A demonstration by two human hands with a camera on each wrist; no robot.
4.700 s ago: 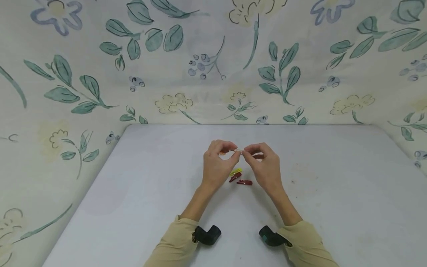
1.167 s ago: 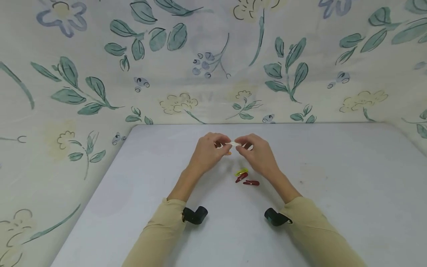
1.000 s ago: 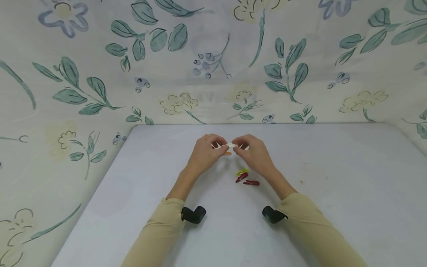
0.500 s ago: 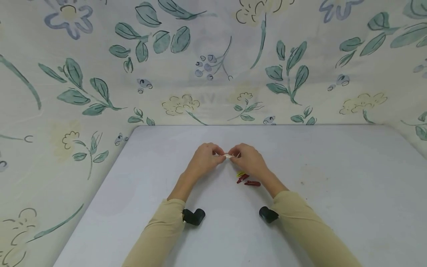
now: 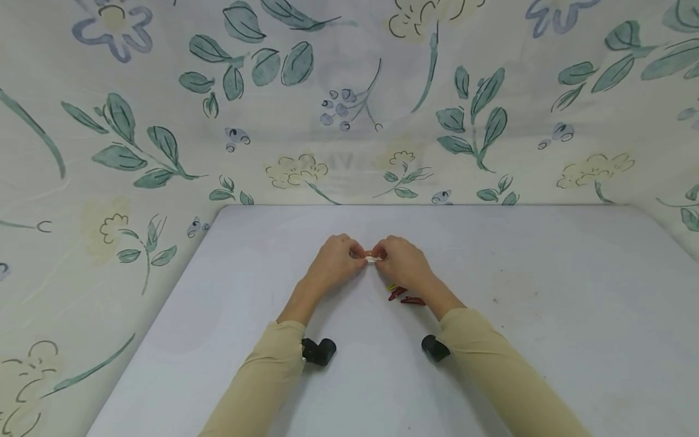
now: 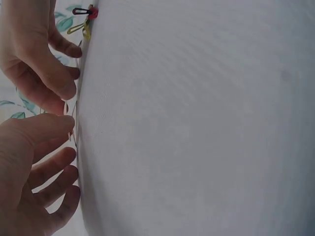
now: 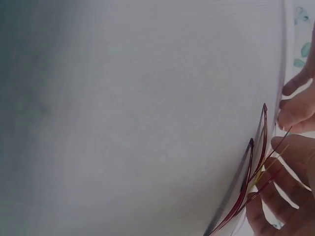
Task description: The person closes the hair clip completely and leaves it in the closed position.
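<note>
My left hand (image 5: 334, 261) and my right hand (image 5: 405, 264) meet fingertip to fingertip low over the table. Between them, thumb and index finger of each pinch the ends of a small white snap hair clip (image 5: 371, 259). An orange hair clip (image 5: 368, 252) shows just behind it, partly hidden by the fingers. Under the right hand lie two dark red snap clips (image 5: 397, 294) and a yellow-green one (image 5: 391, 287), partly covered by that hand. The left wrist view shows the yellow-green clip (image 6: 86, 30) standing spread apart; in the right wrist view the red clips (image 7: 265, 128) look spread too.
The white table (image 5: 218, 291) has its far edge against a floral cloth backdrop (image 5: 349, 121). Black wrist cameras (image 5: 319, 352) jut inward from both sleeves. A few small specks mark the tabletop at the right.
Both hands have come down toward the table with the white clip and drawn closer together. The right hand has shifted left, covering more of the yellow-green clip. The orange clip now sits right behind the white one.
</note>
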